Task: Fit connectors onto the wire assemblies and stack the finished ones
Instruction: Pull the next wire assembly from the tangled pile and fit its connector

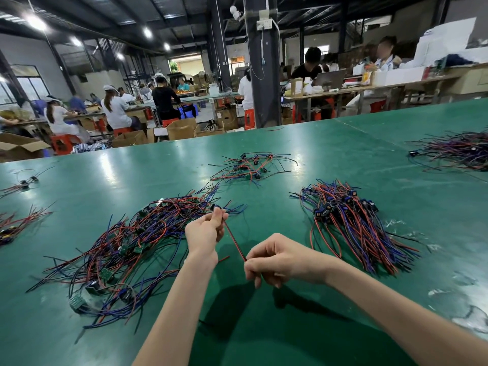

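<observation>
Here, above the shiny green desk (111,180), both hands hold one thin red and black wire assembly (235,241) stretched taut between them. The left hand (204,233) pinches its far end between thumb and fingertips, where a small dark part (217,206) shows, too small to make out. The right hand (277,260), fingers curled, pinches the near end, just beside the left wrist. To the left of the hands, close to the left one, lies a tangled heap of red, blue and black wires with small green boards (126,249). To the right, apart from the right hand, lies a neat bundle of red and blue wires with dark blue connectors (351,223). Farther back lies a smaller scatter of wires with black connectors (250,166)
</observation>
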The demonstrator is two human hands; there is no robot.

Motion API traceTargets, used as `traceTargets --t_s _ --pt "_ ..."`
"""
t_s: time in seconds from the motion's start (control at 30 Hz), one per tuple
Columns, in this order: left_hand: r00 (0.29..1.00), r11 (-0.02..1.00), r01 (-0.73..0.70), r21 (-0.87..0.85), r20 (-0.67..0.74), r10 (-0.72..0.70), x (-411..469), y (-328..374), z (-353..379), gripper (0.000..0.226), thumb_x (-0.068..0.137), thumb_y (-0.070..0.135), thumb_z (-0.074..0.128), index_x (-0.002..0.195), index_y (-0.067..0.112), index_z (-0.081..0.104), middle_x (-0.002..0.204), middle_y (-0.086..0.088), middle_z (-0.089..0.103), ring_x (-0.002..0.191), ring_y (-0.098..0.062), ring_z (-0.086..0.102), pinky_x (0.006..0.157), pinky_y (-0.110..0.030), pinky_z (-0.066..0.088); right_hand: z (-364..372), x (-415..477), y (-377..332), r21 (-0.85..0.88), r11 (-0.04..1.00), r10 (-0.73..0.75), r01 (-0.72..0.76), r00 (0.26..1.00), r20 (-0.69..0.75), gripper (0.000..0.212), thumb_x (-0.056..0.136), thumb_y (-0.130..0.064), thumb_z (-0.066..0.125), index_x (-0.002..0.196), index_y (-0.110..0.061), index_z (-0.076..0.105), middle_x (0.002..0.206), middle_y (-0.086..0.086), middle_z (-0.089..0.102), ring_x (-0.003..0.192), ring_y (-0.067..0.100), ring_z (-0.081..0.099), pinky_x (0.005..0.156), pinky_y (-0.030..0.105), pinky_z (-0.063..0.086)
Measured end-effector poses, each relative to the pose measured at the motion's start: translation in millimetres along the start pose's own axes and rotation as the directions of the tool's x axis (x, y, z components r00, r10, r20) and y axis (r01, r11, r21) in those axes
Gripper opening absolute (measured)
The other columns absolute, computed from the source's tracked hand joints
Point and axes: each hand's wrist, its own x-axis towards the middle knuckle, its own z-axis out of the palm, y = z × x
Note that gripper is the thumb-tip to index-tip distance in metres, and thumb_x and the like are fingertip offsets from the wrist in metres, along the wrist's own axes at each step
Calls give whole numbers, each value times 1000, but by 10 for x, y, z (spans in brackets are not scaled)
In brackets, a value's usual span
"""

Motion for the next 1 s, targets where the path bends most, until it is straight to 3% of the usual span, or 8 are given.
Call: traceTargets --t_s 0.33,0.47,0.6,0.73,0.83,1.0 --pt "991 991 -76 114 116 63 -50 -56 55 21 94 14 58 75 9 67 70 -2 63 58 -12 40 58 -22 35 -16 28 46 107 994 38 -34 999 -31 25 94 -19 52 77 -14 70 69 2 68 54 9 52 51 20 36" --pt "967 981 -108 159 245 67 -141 -85 126 21 94 14 57 75 10 68 66 0 63 55 -10 38 57 -23 34 -66 89 87 170 984 81 -47 977 -196 26 94 -23 55 74 -13 69 67 4 65 50 7 52 50 19 36" --pt "929 977 -85 196 370 6 -217 -139 191 21 92 15 59 74 10 68 62 7 68 60 -9 53 65 -26 43 -97 126 134 170 985 81 -27 944 -319 26 92 -17 58 69 -11 67 55 -1 60 42 5 47 45 18 34" --pt "965 988 -55 147 263 14 -148 -107 154 20 93 14 58 76 10 67 61 6 66 52 -6 44 56 -19 38 -79 120 133 131 991 65 -26 952 -299 27 91 -15 60 65 -14 68 54 -3 61 43 5 45 46 17 33" --pt "990 997 -11 75 140 1 -37 -34 58 19 93 14 58 77 9 67 56 8 66 52 -9 42 55 -20 36 -6 95 96 99 995 -3 23 980 -200 27 92 -17 60 67 -15 69 54 -3 62 47 5 46 50 18 35" --pt "998 1000 22 -8 58 -21 43 10 -52 21 93 12 58 74 6 65 54 6 66 45 -7 40 45 -16 36 98 84 47 58 996 -58 64 994 -91 27 95 -16 57 70 -17 67 55 -5 62 50 5 45 52 15 37"
